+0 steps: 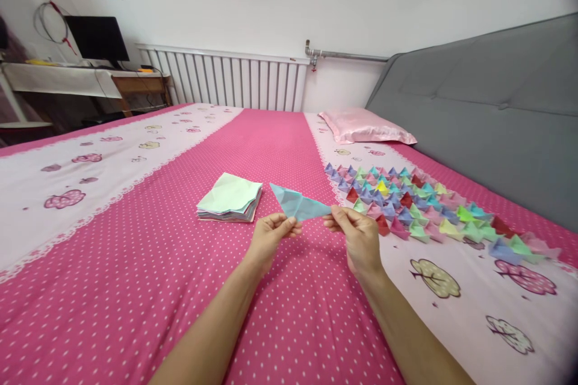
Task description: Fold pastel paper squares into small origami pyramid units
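Observation:
A sheet of light blue origami paper [298, 203], folded into a flat pointed shape, is held up just above the pink bedspread. My left hand [272, 236] pinches its lower edge between thumb and fingers. At its right-hand tip, my right hand [356, 233] has thumb and fingers closed on the paper. Left of the held paper lies a stack of square paper sheets [230, 195], pale green on top. To the right, rows of small folded paper boats [406, 198] in many colours stand on the bed.
The bed is spread with a pink dotted cover [176, 289]. A pink pillow [365, 126] lies at the back right, beside a grey headboard [487, 90]. A white radiator [230, 78] runs along the wall; a desk with a monitor [100, 39] stands at the left.

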`<state>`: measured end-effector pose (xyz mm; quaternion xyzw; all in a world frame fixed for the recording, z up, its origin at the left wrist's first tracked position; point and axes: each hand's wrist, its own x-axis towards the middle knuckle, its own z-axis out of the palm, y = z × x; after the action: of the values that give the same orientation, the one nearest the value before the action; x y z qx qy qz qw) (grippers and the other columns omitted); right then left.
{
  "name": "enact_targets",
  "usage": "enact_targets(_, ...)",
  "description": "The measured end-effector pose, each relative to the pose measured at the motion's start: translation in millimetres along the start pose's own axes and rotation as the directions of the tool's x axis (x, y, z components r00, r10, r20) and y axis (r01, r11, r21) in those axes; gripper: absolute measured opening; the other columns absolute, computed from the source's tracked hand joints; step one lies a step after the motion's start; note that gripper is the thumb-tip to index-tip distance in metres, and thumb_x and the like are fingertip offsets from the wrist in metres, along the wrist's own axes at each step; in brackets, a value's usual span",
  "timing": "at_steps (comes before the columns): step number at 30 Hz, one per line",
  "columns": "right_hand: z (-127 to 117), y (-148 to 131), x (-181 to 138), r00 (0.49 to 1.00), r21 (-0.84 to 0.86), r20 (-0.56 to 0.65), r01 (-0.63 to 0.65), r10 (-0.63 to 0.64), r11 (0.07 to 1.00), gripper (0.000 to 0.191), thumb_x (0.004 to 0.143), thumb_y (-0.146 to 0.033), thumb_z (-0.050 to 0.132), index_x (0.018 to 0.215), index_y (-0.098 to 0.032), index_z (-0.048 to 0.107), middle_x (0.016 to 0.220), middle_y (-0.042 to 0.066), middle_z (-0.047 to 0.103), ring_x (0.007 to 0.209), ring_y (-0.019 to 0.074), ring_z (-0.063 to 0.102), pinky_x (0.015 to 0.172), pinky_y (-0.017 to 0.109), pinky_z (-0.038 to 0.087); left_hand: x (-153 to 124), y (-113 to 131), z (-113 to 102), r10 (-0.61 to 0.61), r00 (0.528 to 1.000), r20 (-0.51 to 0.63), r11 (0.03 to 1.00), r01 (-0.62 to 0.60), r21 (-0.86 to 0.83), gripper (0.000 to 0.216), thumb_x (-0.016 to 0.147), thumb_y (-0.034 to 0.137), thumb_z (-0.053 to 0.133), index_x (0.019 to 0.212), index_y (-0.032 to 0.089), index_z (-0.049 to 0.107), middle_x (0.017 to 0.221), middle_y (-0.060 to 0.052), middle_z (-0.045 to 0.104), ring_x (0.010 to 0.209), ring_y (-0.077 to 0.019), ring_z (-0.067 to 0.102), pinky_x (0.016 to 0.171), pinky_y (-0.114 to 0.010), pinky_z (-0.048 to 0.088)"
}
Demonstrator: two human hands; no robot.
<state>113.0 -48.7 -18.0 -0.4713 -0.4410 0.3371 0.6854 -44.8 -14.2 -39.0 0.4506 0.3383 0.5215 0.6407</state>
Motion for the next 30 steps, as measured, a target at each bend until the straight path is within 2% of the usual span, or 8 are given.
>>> enact_targets(4,4.0,-2.5,-6.7,0.985,-0.009,0.171,0.009,-0.008,1.000,0.021,0.075,-0.037,0.066,0.074,-0.017,0.070,0.064,0.003,0.069,0.057,0.0138,0.062,0.056,0.027,0.050,3.0,3.8,-1.7,-0.006,0.995,-0.103,0.973,-0.018,-0.231,0.032,0.057,0.036,0.079,0.069,0.013,0.060,0.058,0.003,0.060,0.048,-0.0034,0.052,0.049,-0.014,0.041)
enact_targets(7,3.8,-4.0,-11.0,0.923,-0.020,0.383,0.043,-0.032,0.999,0.019,0.074,-0.036,0.067,0.081,-0.019,0.071,0.069,0.003,0.070,0.061,0.0146,0.063,0.060,0.027,0.051,4.2,6.6,-2.0,-0.027,0.997,-0.066,0.950,0.005,-0.313,0.035,0.060,0.038,0.077,0.066,0.014,0.051,0.052,0.007,0.049,0.043,-0.0014,0.043,0.042,-0.013,0.034)
enact_targets(9,2.4,-4.3,-12.0,0.883,-0.019,0.467,0.057,-0.041,0.998,0.022,0.075,-0.039,0.065,0.084,-0.020,0.070,0.074,0.004,0.071,0.066,0.0161,0.064,0.063,0.029,0.051,4.3,7.2,-1.7,-0.030,0.999,-0.028,0.951,0.020,-0.310,0.037,0.063,0.040,0.075,0.064,0.015,0.048,0.051,0.008,0.046,0.042,-0.0014,0.040,0.041,-0.013,0.032)
enact_targets(11,1.2,-3.8,-11.5,0.885,-0.008,0.464,0.051,-0.041,0.999,0.025,0.077,-0.042,0.062,0.083,-0.019,0.068,0.076,0.005,0.070,0.069,0.0169,0.064,0.063,0.029,0.051,3.6,6.9,-1.0,-0.040,0.999,-0.008,0.959,0.036,-0.280,0.038,0.063,0.042,0.074,0.064,0.015,0.047,0.051,0.008,0.045,0.042,-0.0016,0.039,0.041,-0.014,0.031)
enact_targets(13,0.6,-2.7,-10.3,0.908,0.014,0.418,0.028,-0.031,1.000,0.026,0.077,-0.044,0.061,0.081,-0.019,0.064,0.078,0.005,0.070,0.069,0.0166,0.064,0.060,0.027,0.050,2.4,5.7,-0.1,-0.055,0.998,0.008,0.969,0.055,-0.241,0.039,0.063,0.044,0.074,0.063,0.015,0.047,0.051,0.008,0.045,0.041,-0.0020,0.039,0.041,-0.015,0.031)
enact_targets(16,0.9,-1.2,-8.8,0.925,0.053,0.378,0.001,-0.021,0.999,0.028,0.076,-0.043,0.063,0.090,-0.019,0.059,0.085,0.006,0.069,0.072,0.0162,0.064,0.058,0.025,0.048,0.5,2.7,0.8,-0.069,0.995,0.073,0.981,0.081,-0.177,0.038,0.064,0.047,0.072,0.064,0.015,0.051,0.051,0.006,0.046,0.042,-0.0030,0.039,0.043,-0.016,0.032)
enact_targets(20,1.9,-1.9,-8.4,0.917,0.078,0.397,0.009,-0.039,0.997,0.032,0.077,-0.042,0.062,0.099,-0.020,0.056,0.092,0.007,0.066,0.076,0.0162,0.063,0.057,0.024,0.047,-1.4,-1.7,1.3,-0.086,0.985,0.148,0.990,0.101,-0.096,0.035,0.070,0.045,0.068,0.065,0.014,0.054,0.054,0.004,0.049,0.047,-0.0039,0.041,0.047,-0.016,0.034)
enact_targets(30,2.7,-7.3,-9.4,0.906,0.056,0.422,0.012,-0.035,0.998,0.031,0.076,-0.041,0.062,0.098,-0.020,0.056,0.091,0.005,0.065,0.075,0.0165,0.061,0.057,0.025,0.048,-4.4,-1.2,3.4,-0.085,0.979,0.188,0.995,0.093,-0.035,0.034,0.070,0.044,0.068,0.062,0.014,0.054,0.054,0.003,0.048,0.048,-0.0051,0.041,0.049,-0.018,0.032)
